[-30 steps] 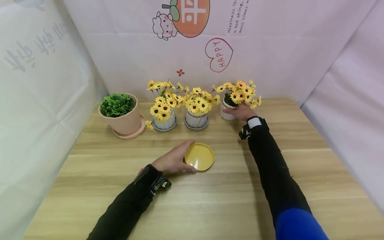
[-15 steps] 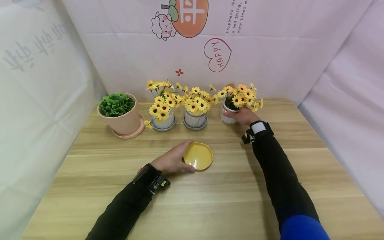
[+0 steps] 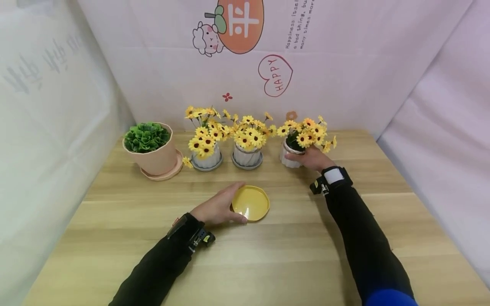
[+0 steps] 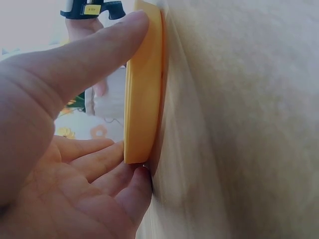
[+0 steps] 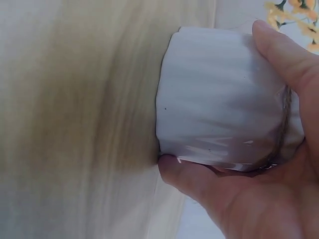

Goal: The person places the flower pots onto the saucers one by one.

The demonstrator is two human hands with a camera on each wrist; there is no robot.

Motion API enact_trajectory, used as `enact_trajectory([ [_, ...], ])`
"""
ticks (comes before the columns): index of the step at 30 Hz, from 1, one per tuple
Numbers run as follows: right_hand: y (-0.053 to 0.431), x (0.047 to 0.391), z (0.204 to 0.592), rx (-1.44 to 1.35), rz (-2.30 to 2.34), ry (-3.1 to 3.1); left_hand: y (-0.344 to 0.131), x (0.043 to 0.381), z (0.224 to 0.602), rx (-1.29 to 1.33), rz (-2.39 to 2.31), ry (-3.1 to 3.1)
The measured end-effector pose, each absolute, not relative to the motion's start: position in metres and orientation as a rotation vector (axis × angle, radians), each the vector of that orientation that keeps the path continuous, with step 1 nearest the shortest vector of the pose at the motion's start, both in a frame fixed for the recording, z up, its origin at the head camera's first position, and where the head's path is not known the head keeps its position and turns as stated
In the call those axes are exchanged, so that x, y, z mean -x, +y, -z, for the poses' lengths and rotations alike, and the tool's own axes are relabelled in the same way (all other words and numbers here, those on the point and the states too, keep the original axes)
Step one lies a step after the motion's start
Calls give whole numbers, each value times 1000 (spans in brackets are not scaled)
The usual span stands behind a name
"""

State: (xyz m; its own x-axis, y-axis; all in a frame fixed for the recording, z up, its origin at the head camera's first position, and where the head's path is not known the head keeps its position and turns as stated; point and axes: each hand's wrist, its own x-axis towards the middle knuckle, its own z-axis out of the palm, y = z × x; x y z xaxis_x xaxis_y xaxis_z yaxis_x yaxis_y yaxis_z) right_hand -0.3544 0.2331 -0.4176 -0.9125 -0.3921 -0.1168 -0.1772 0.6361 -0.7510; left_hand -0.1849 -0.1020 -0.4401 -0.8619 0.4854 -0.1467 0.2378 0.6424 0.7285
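My left hand [image 3: 217, 208] holds a yellow saucer [image 3: 251, 203] by its left side, thumb at the near rim and fingers at the far rim. In the left wrist view the saucer [image 4: 143, 89] stands low against the wooden table. My right hand [image 3: 311, 158] grips a white ribbed flowerpot [image 3: 289, 158] with yellow daisy-like flowers [image 3: 309, 132]. In the right wrist view, thumb and fingers wrap opposite sides of the pot [image 5: 214, 94], which has a twine band near its top. Whether its base touches the table I cannot tell.
Two similar flowerpots [image 3: 246, 157] stand on grey saucers at the back of the table [image 3: 245, 267]. Left of them is a pink pot [image 3: 155, 159] with a leafy green plant on a pink saucer. White printed cloth [image 3: 160, 72] encloses the back and sides.
My right hand has brought the flowerpot a little nearer and slightly right. The left hand keeps its place at the yellow saucer. The head view has tilted slightly.
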Motion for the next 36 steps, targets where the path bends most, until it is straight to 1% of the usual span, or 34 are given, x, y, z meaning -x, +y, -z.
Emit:
enact_trajectory([
  [11, 233, 337, 422, 476, 1090, 2597, -102, 181, 441, -550, -1065, 2541],
  [29, 242, 299, 423, 403, 1026, 2565, -96, 184, 443, -551, -1038, 2515],
  [36, 233, 292, 424, 521, 1069, 2537, -101, 186, 442, -547, -1033, 2534],
])
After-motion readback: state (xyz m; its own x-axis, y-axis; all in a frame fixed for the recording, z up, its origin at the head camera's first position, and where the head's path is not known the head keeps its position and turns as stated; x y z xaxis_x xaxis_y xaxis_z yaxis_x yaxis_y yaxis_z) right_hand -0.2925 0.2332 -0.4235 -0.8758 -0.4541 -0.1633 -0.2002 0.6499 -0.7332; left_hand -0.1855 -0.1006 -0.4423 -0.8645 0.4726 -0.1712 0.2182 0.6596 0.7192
